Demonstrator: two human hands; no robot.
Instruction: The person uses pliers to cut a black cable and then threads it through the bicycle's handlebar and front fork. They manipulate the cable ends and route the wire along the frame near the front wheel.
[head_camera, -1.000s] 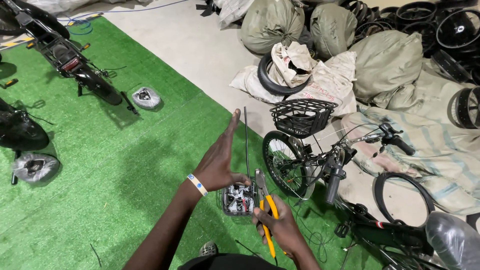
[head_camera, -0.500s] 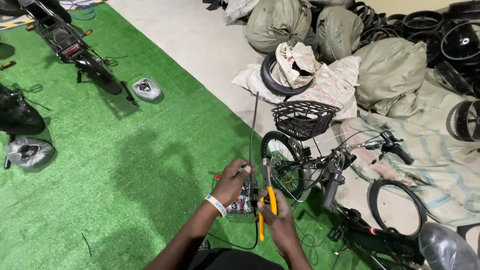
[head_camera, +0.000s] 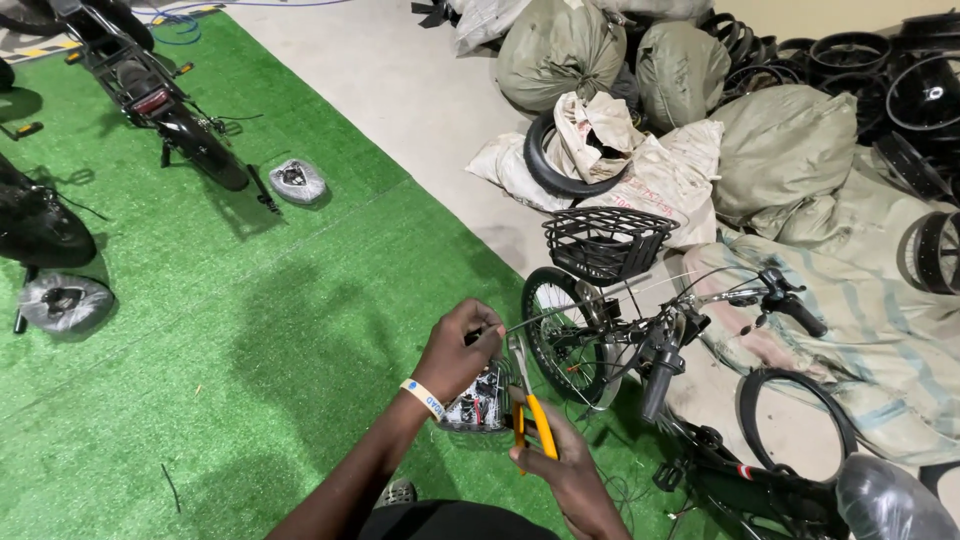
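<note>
My left hand (head_camera: 462, 352) is closed around the end of a thin grey cable (head_camera: 590, 301) that runs to the right toward the bicycle's handlebar. My right hand (head_camera: 568, 462) grips yellow-handled pliers (head_camera: 530, 415), jaws pointing up near the cable end. Just behind both hands sits a small plastic-wrapped part (head_camera: 480, 402) on the green turf. A small black bicycle (head_camera: 640, 340) with a wire front basket (head_camera: 606, 240) lies right of my hands.
Green turf (head_camera: 260, 330) covers the floor at left, with motorbikes (head_camera: 150, 85) and wrapped parts (head_camera: 298, 180) on it. Stuffed sacks (head_camera: 780, 150), loose tyres (head_camera: 545, 165) and stacked wheel rims (head_camera: 925, 90) pile up at the back right. Another dark bicycle frame (head_camera: 760, 480) lies bottom right.
My left hand dropped from an open raised pose and closed on the cable. The cable swung from upright to lying toward the right. The pliers stayed in my right hand.
</note>
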